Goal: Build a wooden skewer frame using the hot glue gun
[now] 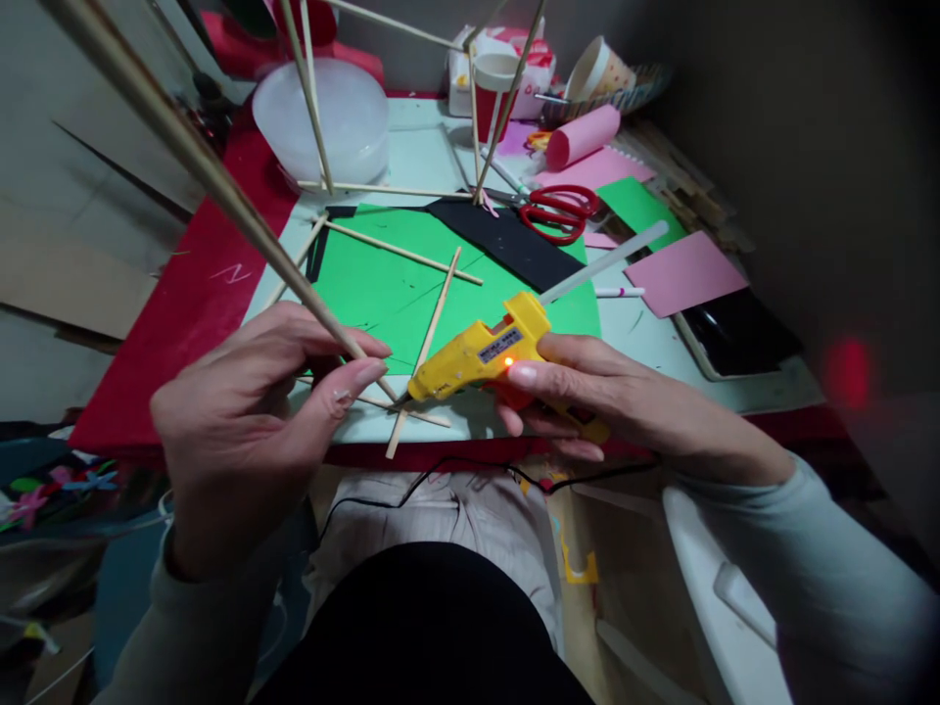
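our left hand [257, 411] pinches a wooden stick [220, 186] at the near table edge [183, 313]; our right hand [587, 397] grips the yellow glue gun [481, 352], nozzle touching the stick joint [400, 399]. we'd best hold the sticks steady, squeeze gently and keep fingertips off the hot glue.

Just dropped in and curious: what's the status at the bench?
Left hand pinching wooden stick. Right hand gripping yellow glue gun, nozzle at stick joint. Loose sticks on green paper.
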`<state>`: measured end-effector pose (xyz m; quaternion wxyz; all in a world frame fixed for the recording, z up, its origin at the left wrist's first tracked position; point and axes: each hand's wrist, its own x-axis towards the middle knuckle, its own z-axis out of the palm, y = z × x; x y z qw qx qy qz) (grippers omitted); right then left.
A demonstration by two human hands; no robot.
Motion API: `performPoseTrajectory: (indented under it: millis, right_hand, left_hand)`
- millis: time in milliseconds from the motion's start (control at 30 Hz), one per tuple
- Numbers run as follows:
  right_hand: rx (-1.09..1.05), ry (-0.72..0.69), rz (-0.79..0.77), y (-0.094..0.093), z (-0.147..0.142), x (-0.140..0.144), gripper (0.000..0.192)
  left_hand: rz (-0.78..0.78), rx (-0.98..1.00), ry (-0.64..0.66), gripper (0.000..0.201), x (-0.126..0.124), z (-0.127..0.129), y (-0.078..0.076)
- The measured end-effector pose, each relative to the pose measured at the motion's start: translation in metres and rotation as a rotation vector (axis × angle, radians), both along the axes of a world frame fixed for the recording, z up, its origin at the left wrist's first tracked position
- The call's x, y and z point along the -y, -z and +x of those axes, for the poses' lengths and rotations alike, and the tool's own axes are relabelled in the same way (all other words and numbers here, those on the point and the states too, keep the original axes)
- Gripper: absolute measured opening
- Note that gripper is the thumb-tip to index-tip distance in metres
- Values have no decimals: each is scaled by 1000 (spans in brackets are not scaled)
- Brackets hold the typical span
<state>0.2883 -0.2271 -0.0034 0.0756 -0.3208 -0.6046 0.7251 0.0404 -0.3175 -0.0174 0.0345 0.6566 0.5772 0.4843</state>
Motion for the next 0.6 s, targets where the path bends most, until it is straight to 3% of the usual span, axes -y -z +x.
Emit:
performPoseTrajectory:
  millis: [333,600]
  right_hand:
    - [4,52,22,-5,-7,-7,31]
    - [31,-134,152,-8,-13,-25,36]
  left_hand:
    - [-43,8,-131,8,9,-1,3]
    - [-46,15,-87,6,5,-2,8]
